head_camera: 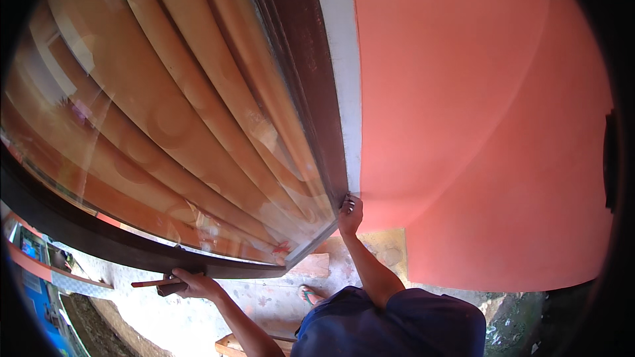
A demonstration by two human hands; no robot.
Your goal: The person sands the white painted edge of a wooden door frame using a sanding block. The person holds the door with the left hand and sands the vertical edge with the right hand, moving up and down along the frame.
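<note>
A dark-framed glass window sash (218, 268) stands swung out from the wall. My left hand (197, 285) is at the underside of its outer edge, closed on a thin wooden stick (149, 283) and a short brown piece (171, 288) whose kind I cannot make out. On the other side, my right hand (350, 214) is raised to the dark brown window frame (322, 109), close to the sash's lower inner corner. Its fingers are bent against the edge there; whether something small is pinched between them cannot be told.
Orange-brown curtains (198, 84) hang behind the glass. A white strip (342, 59) separates the frame from the salmon-pink wall (446, 109). Below lie a spotted floor (258, 302), a flat board (313, 265) and a wooden box-like item (229, 346). My sandalled foot (309, 295) shows.
</note>
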